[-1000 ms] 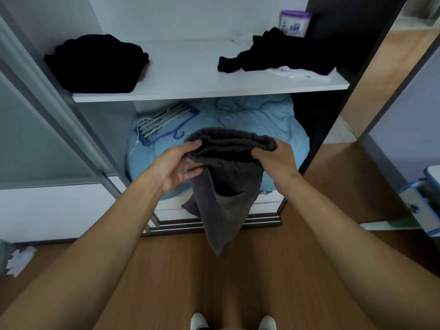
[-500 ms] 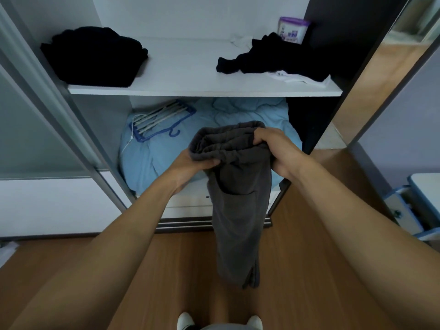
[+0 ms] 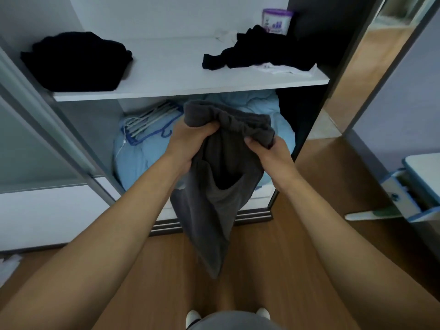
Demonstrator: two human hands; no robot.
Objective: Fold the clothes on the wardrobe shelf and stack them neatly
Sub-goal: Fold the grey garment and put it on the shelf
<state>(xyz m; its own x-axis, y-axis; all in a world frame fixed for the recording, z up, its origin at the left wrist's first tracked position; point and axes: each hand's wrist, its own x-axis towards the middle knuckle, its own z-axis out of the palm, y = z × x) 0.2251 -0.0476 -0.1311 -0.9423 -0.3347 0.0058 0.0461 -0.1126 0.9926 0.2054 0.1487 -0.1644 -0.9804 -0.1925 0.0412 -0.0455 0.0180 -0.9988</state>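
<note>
My left hand (image 3: 190, 141) and right hand (image 3: 267, 152) each grip the top of the gray pants (image 3: 221, 186) hanging below them. I should pull the top straight before folding.

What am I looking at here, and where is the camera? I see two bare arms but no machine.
There is no machine here. A person wears a wide-angle camera on the head, looking forward and down, so you see their own arms reaching out. The left hand and the right hand each grip the gathered top edge of a grey garment, which hangs down toward the wooden floor. In front stands an open wardrobe. On its white shelf lie a folded black pile at the left and a loose heap of black clothes at the right, with white cloth showing at its edge and a purple-lidded tub behind. Below the shelf sits pale blue bedding with hangers on it.
</note>
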